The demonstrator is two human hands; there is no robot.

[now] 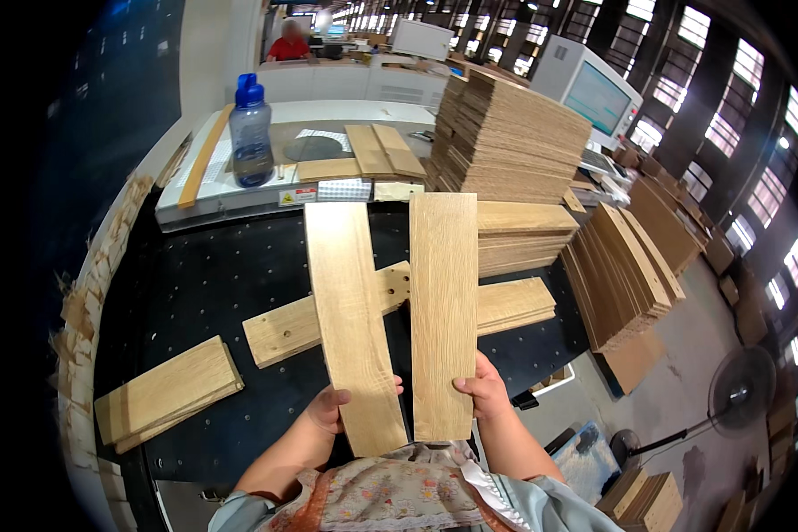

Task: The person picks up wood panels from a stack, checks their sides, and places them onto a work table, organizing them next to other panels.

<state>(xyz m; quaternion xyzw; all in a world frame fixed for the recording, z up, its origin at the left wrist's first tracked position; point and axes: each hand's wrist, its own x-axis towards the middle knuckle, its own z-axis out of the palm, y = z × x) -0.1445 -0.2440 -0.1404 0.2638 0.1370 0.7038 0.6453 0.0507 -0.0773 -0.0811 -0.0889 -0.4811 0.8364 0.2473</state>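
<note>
- Pale oak makes up the two long flat wooden planks held side by side over the black perforated table (213,284), their far ends pointing away from the person.
- The left hand (330,410) grips the left pale plank (350,319) near its lower end, thumb on top and fingers closed under its edge; this plank leans slightly to the left at the top.
- The right hand (483,395) holds the right pale plank (443,310) the same way, fingers wrapped around its right edge; this plank stands nearly straight.
- The two planks lie just beside each other with a narrow gap between them.
- Beneath them on the table a longer wooden board with small holes (284,330) lies crosswise.
- A short stack of thick boards (164,390) rests near the table's left edge.
- A tall pile of thin brown sheets (514,142) stands at the far right, with more leaning bundles of sheets (625,266) beside it.
- A blue plastic water bottle (251,133) stands upright on the grey machine top (239,199) beyond the table, near a few short wooden pieces (372,151).
</note>
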